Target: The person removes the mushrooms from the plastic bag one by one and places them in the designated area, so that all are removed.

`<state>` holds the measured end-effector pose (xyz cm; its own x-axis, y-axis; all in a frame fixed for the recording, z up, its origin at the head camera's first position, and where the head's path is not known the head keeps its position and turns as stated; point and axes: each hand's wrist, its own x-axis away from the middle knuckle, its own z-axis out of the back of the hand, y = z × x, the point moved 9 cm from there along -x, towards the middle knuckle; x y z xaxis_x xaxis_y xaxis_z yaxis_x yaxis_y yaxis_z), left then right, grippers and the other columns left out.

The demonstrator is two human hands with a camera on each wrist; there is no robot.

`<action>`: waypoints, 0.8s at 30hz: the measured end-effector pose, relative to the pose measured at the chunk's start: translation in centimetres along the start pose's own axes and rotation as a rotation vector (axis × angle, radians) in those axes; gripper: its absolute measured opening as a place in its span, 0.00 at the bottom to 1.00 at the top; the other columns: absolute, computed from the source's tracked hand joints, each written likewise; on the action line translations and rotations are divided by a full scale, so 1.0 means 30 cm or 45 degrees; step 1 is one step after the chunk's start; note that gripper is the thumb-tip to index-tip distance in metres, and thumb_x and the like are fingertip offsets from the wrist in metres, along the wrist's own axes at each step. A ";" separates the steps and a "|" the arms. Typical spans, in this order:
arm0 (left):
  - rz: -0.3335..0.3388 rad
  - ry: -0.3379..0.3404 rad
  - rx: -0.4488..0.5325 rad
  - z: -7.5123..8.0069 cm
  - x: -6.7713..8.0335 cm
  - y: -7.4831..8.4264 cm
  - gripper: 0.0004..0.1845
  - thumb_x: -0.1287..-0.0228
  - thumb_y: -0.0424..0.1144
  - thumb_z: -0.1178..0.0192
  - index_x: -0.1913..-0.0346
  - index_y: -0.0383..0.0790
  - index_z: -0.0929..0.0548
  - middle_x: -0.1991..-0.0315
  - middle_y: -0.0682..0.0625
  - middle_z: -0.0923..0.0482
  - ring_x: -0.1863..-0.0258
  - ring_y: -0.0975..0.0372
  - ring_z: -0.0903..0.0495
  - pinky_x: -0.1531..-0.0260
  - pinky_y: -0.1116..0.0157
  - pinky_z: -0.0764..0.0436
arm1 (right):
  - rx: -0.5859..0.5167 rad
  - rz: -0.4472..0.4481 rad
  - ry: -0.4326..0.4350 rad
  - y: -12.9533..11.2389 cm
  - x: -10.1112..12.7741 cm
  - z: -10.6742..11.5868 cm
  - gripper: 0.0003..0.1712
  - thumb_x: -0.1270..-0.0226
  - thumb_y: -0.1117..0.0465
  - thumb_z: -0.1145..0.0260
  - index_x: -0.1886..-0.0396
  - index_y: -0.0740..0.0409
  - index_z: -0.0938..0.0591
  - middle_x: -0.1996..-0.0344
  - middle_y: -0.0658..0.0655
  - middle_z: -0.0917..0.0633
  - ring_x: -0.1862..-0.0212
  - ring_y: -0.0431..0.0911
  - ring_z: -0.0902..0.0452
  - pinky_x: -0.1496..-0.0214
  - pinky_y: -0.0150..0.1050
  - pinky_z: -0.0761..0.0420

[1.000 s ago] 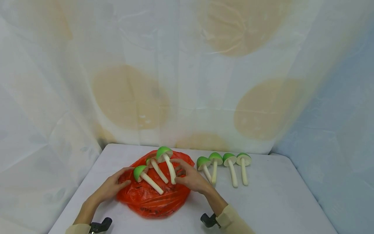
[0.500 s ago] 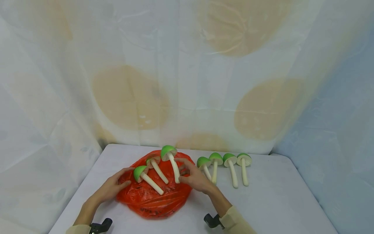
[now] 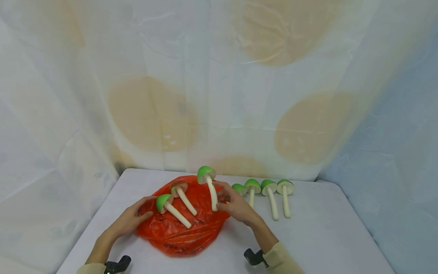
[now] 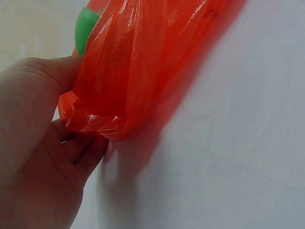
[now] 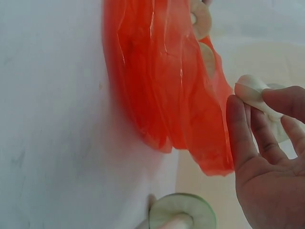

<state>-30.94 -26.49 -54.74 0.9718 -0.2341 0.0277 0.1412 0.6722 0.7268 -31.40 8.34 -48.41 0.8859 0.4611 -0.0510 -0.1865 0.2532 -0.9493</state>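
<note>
Mushroom (image 3: pixel 209 184) stem pinched in right grip (image 3: pixel 236 207)

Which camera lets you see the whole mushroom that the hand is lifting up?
The head view: the lifted mushroom shows whole there, green cap up, with the right hand pinching its white stem above the red bag. The right wrist view shows only the stem's end between the fingers. The left wrist view does not show it.

White counter (image 3: pixel 318 243) carries everything, rounded far corners. Behind it hangs pale draped sheet (image 3: pixel 219 76) with large tan blotches, creased, meeting counter's far edge. Four green-capped toy mushrooms (image 3: pixel 273 199) lie in row on counter, right of centre, stems toward camera, caps toward sheet, close beside one another.
</note>
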 end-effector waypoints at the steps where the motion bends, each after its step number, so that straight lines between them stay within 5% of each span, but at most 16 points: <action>1: 0.009 0.002 0.009 0.000 -0.001 -0.004 0.28 0.29 0.45 0.37 0.29 0.61 0.31 0.27 0.43 0.35 0.27 0.39 0.40 0.34 0.32 0.38 | 0.005 -0.007 0.005 0.002 0.003 0.007 0.39 0.34 0.64 0.34 0.29 0.27 0.32 0.49 0.56 0.20 0.45 0.55 0.22 0.49 0.49 0.15; 24: -0.002 -0.006 0.025 -0.005 0.002 -0.006 0.28 0.29 0.46 0.37 0.29 0.61 0.31 0.27 0.43 0.34 0.27 0.40 0.40 0.34 0.31 0.39 | 0.052 -0.002 0.159 0.054 0.078 0.181 0.38 0.32 0.68 0.34 0.28 0.34 0.32 0.49 0.60 0.18 0.47 0.58 0.21 0.49 0.48 0.19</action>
<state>-30.89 -26.51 -54.98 0.9706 -0.2388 0.0295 0.1393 0.6579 0.7401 -31.94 14.45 -48.37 0.9317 0.3518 -0.0903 -0.2000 0.2893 -0.9361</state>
